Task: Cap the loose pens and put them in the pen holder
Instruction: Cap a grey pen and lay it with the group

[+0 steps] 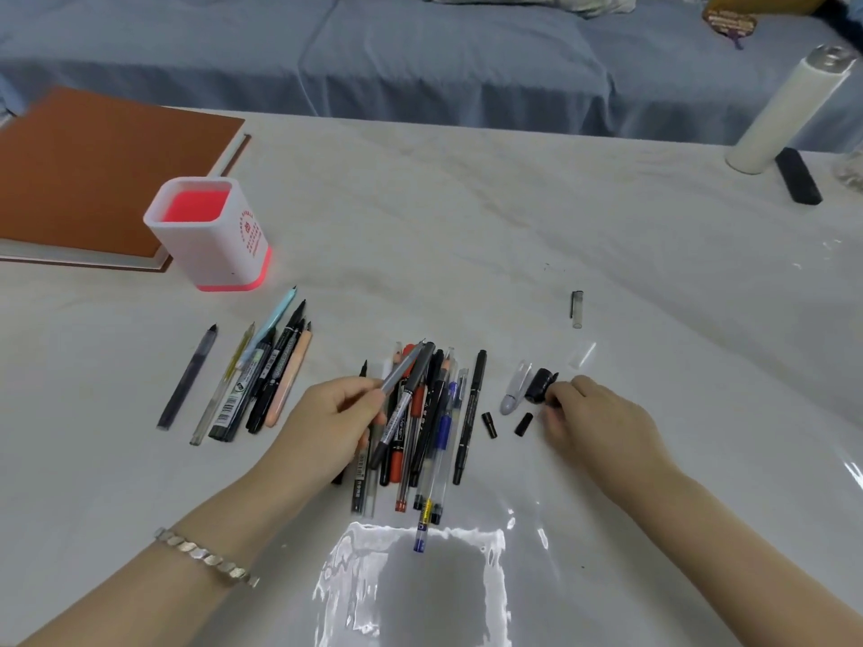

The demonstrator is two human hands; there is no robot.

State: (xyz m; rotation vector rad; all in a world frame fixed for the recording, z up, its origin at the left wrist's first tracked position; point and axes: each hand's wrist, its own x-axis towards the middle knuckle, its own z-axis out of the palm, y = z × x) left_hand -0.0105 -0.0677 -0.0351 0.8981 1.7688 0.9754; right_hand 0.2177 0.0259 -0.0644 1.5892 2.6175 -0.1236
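Note:
My left hand [334, 420] pinches a grey pen [402, 370], its tip pointing up and right above a pile of several loose pens [427, 427]. My right hand [590, 420] has its fingers curled on a black cap [553, 399] among a few loose caps [523, 408] right of the pile. A second row of several uncapped pens [261, 375] lies to the left. The white pen holder with a pink base [210, 235] stands upright at the back left, with no pens in it. A clear cap [577, 309] lies apart, farther back.
A brown book [93, 175] lies behind the holder at the far left. A white cylinder bottle [789, 109] and a black block [797, 176] stand at the back right. The table [467, 226] has a glossy white cover. A blue-covered sofa lies beyond it.

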